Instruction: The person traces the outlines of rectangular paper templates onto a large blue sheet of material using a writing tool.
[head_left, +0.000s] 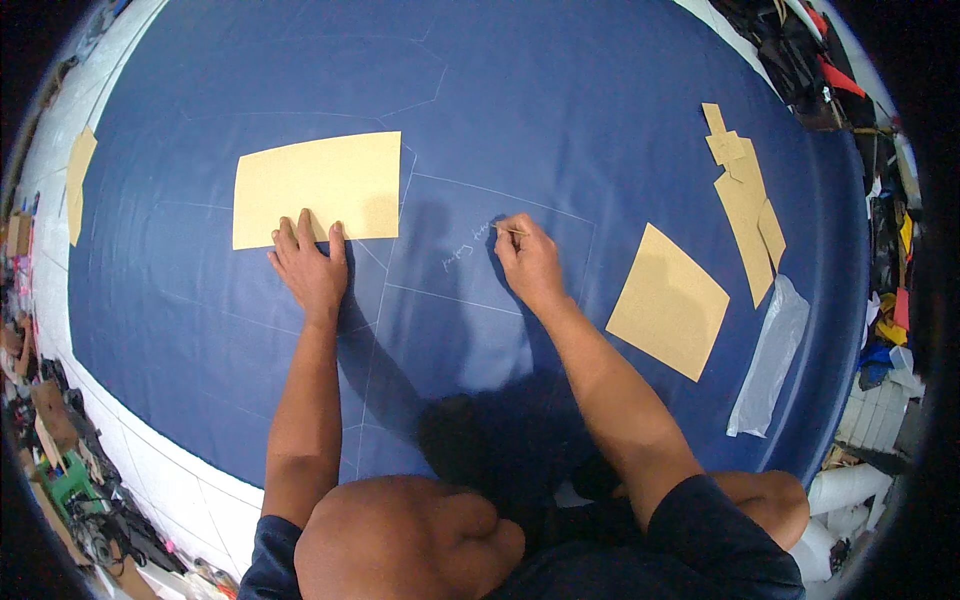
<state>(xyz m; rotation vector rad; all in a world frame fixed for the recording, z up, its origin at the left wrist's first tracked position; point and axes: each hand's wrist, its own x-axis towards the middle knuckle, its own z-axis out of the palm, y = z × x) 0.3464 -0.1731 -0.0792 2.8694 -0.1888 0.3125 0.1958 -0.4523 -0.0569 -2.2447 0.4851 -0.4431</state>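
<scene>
A large dark blue sheet of material (540, 100) is spread out under my hands, marked with thin pale outlines. My left hand (312, 275) lies flat, fingers spread, over the near edge of a yellow cardboard rectangle (318, 185). To its right, my right hand (530, 265) pinches a thin pen (513, 231), its tip by a line of pale handwriting (465, 248) on the blue material. The writing sits inside a drawn four-sided outline. Most of the pen is hidden by my fingers.
Right of my right hand lies another cardboard piece (670, 305). Farther right are several overlapping cardboard cutouts (742, 200) and a folded translucent plastic strip (770, 355). One more cardboard piece (80, 185) rests at the far left edge. Clutter (75, 490) lines the white tiled floor (165, 465).
</scene>
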